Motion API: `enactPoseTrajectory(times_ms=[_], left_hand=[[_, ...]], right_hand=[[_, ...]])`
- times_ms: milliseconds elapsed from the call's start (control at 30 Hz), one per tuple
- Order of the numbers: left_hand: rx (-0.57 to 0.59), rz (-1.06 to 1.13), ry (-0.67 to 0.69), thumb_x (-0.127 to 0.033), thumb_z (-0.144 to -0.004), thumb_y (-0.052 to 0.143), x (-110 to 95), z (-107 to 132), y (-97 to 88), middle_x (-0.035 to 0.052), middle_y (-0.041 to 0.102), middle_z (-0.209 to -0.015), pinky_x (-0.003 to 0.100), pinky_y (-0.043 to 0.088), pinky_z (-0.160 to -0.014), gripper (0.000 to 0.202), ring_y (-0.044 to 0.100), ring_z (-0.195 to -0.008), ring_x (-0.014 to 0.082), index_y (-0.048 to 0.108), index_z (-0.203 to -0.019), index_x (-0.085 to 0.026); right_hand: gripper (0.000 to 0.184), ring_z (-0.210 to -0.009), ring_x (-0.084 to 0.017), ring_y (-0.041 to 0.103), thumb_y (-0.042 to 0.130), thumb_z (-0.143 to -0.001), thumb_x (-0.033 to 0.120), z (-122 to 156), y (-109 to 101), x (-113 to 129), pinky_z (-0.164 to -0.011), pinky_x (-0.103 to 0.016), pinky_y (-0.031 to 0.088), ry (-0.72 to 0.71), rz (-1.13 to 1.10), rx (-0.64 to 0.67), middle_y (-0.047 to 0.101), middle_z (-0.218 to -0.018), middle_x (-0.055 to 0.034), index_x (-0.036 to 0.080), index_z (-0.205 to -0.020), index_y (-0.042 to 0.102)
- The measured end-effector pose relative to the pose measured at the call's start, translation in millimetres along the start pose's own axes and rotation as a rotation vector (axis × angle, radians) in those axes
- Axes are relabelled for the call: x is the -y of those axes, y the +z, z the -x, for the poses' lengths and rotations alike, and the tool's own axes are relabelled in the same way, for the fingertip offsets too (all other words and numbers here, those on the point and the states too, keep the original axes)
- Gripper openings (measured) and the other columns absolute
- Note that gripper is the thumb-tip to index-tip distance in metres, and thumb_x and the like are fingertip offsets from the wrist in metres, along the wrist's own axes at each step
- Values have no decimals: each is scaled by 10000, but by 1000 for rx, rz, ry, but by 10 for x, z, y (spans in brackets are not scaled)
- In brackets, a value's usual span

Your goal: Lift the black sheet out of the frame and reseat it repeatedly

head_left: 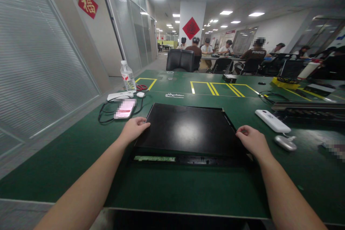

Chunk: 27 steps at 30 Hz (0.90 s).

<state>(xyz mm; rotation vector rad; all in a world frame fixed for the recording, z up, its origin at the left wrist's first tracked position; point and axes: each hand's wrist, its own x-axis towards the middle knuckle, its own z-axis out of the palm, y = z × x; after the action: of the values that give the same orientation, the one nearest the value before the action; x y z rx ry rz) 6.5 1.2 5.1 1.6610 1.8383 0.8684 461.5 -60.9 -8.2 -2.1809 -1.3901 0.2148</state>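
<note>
The blurred patch (335, 149) is possibly a phone.

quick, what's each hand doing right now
left hand: grip closed on the left edge of the black panel
right hand: grip closed on its right edge

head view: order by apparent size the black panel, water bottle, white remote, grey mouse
1. black panel
2. white remote and water bottle: too alike to rank, and the bottle is farther away
3. grey mouse
</note>
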Motion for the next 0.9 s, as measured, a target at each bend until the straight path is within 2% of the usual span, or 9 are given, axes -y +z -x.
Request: enactPoseTrajectory(times_ms=[100,267,567,900], left_hand=[[40,-152,54,-500,-697,617,21,-21,-7,29,667,-618,297,414,-577,467,644,-654,235,754,-958,-139],[31,-308,104,-547,-744,562,47,-49,-11,55,686,-660,310,405,-614,496,653,-697,255,769,-958,-151],[33,-282,83,-613,-745,549,113,-98,-22,93,744,-755,334,427,-646,591,671,-747,285,785,-1022,-147],[47,-268,71,-581,-753,577,125,-86,-4,85,749,-732,323,444,-647,555,688,-741,281,785,-1033,-150]], right_hand=[[144,-663,-178,603,576,-736,313,-7,9,-14,-618,-289,390,-11,-3,-13,707,-751,-31,236,-764,695],[141,-672,-180,608,570,-741,309,-16,13,-21,-624,-290,392,-2,-5,-1,710,-754,-27,238,-765,690],[142,-671,-180,604,578,-729,319,-21,16,-31,-618,-289,392,-4,-8,-4,698,-734,-24,241,-762,692],[145,-686,-193,610,574,-730,334,-15,-3,-7,-620,-293,397,-3,3,-4,691,-721,-23,243,-748,686]])
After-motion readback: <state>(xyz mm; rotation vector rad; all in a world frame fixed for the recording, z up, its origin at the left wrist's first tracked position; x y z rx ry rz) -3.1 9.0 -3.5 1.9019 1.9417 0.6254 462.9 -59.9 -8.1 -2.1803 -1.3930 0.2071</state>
